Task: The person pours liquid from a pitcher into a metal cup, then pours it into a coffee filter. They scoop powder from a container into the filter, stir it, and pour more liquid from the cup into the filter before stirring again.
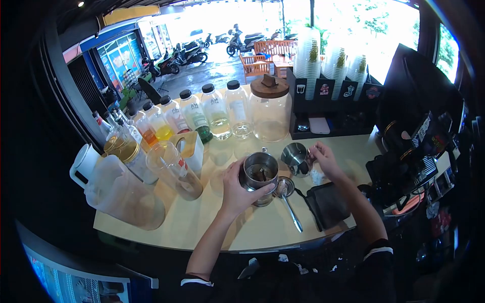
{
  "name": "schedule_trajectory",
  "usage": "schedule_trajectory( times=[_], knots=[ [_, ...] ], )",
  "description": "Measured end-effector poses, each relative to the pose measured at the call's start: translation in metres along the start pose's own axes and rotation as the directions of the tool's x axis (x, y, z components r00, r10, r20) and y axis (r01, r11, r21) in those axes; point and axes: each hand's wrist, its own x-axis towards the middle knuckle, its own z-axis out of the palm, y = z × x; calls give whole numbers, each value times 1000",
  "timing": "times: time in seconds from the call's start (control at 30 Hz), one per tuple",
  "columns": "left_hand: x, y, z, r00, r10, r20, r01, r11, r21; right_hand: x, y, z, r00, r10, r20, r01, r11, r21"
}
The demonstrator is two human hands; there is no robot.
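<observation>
My left hand [241, 189] is wrapped around a stainless steel cup [260, 186] with some dark contents at its bottom. The cup seems to rest on or in another metal vessel; my hand partly hides where they meet. To its right, the fingers of my right hand [325, 159] are closed on the handle of a steel mug [295, 154], its mouth tilted toward me. Between and below the hands lies a long-handled metal spoon [292, 212], its head over a small round metal dish [284, 187].
Several black-capped bottles [194, 113] and a wooden-lidded glass jar [271, 113] line the counter's back. Clear pitchers [124, 194] and a tall plastic jug [174, 169] stand left. A black pouch-like item [328, 204] lies right, below a cup rack [328, 108].
</observation>
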Motion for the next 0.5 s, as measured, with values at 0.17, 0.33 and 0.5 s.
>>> schedule_trajectory(
  times=[0.17,0.33,0.5],
  knots=[
    [3,3,-1,1000,18,11,-17,997,-69,-2,-66,11,993,-113,31,114,993,-22],
    [7,9,0,998,-26,53,34,986,-163,-9,-134,35,992,-115,48,118,990,-81],
    [10,13,-1,992,-56,113,81,968,-236,7,-144,36,980,-167,113,176,981,-78]
  ],
)
